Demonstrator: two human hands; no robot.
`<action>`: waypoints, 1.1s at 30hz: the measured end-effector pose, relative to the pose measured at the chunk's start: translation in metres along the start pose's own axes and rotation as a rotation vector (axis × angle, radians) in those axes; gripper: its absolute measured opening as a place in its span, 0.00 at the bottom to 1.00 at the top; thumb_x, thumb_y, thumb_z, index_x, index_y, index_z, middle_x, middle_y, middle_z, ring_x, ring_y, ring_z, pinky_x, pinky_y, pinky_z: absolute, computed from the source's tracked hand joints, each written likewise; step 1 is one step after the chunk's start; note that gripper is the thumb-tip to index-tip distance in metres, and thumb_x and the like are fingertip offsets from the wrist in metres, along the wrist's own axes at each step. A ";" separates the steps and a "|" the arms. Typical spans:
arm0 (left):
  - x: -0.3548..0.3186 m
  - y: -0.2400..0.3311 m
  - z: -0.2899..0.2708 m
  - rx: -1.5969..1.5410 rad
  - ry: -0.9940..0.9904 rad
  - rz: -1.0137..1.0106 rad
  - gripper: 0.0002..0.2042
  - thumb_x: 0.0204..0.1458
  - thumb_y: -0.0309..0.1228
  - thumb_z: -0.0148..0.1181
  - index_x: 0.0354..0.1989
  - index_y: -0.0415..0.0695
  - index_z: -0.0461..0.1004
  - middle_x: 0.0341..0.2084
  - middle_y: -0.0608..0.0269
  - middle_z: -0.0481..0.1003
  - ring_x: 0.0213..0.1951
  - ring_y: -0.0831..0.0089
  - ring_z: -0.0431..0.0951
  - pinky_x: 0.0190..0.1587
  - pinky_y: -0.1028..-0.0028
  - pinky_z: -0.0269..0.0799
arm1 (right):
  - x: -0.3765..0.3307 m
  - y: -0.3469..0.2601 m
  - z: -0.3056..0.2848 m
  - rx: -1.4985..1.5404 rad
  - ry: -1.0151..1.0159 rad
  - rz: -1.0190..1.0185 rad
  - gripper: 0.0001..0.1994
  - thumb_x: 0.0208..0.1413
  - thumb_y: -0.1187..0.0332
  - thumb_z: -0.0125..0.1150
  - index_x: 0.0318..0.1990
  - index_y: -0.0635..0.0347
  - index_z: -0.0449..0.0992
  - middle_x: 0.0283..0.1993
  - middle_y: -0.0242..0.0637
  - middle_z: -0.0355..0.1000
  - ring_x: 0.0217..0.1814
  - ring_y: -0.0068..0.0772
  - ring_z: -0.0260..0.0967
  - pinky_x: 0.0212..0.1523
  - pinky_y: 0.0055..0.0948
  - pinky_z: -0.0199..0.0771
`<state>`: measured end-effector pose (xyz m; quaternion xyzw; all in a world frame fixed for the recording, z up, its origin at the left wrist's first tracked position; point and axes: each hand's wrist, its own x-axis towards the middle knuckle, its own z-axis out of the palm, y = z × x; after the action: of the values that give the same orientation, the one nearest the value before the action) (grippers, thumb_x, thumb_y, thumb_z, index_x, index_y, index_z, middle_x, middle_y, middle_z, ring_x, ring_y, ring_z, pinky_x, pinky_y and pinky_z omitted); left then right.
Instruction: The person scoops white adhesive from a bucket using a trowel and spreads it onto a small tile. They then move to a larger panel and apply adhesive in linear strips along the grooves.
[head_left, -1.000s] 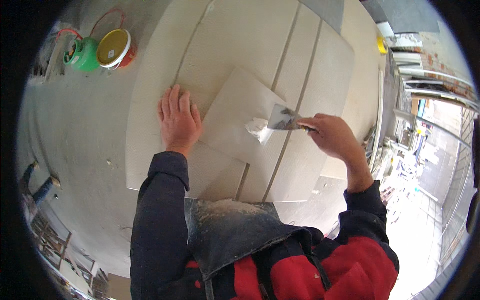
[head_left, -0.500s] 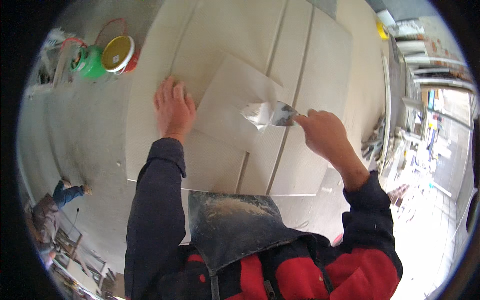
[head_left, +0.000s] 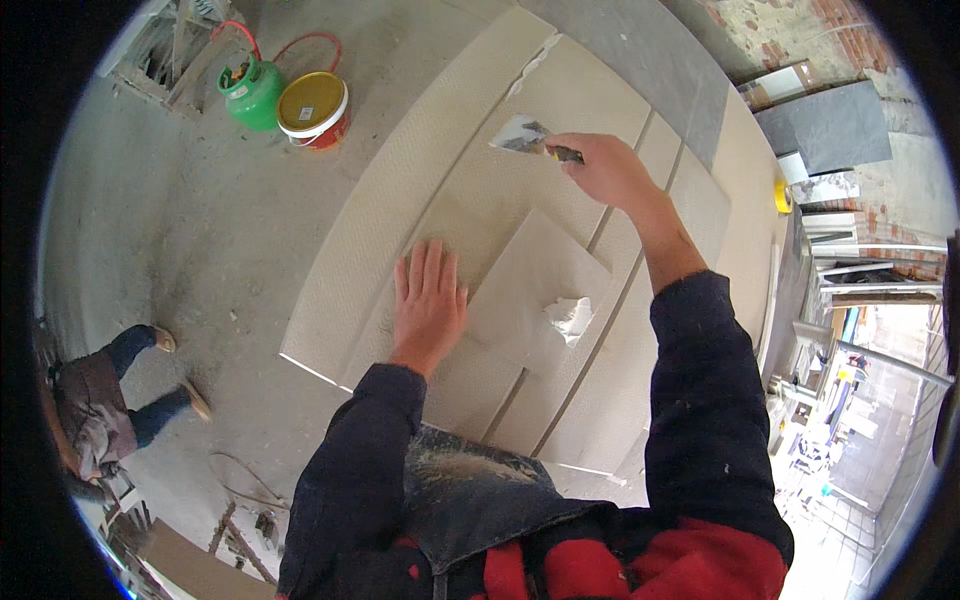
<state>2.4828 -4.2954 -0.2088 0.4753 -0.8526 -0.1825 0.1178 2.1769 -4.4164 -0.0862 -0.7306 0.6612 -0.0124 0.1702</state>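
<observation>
We see a putty knife gripped by the handle in our right hand, fingers closed around it, the blade pointing left and raised over the far part of the pale boards. Its blade carries a smear of white filler. Nearer to us a smaller beige tile lies on those boards, with a lump of white filler near its right edge, well apart from the blade. Our left hand lies flat, fingers spread and open, on the board just beside the tile's left edge; whether the fingertips touch the tile we cannot tell.

Past the boards' far left corner stand a yellow-lidded bucket and a green gas bottle on the dusty floor. At the left rim another person appears, bent by the lens and partly cut off. Grey slabs and clutter on the right are too warped to make out. Nothing lies between the knife and the tile.
</observation>
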 end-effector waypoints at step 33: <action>-0.015 -0.008 -0.005 -0.016 0.036 0.049 0.23 0.62 0.35 0.55 0.63 0.36 0.68 0.69 0.46 0.60 0.73 0.49 0.55 0.74 0.46 0.49 | 0.029 -0.058 0.011 -0.237 -0.139 0.004 0.18 0.58 0.71 0.54 0.55 0.48 0.80 0.44 0.49 0.79 0.47 0.55 0.76 0.49 0.49 0.75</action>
<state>2.4984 -4.2871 -0.2084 0.4566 -0.8602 -0.1781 0.1413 2.2386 -4.4379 -0.0874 -0.7432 0.6461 0.1167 0.1284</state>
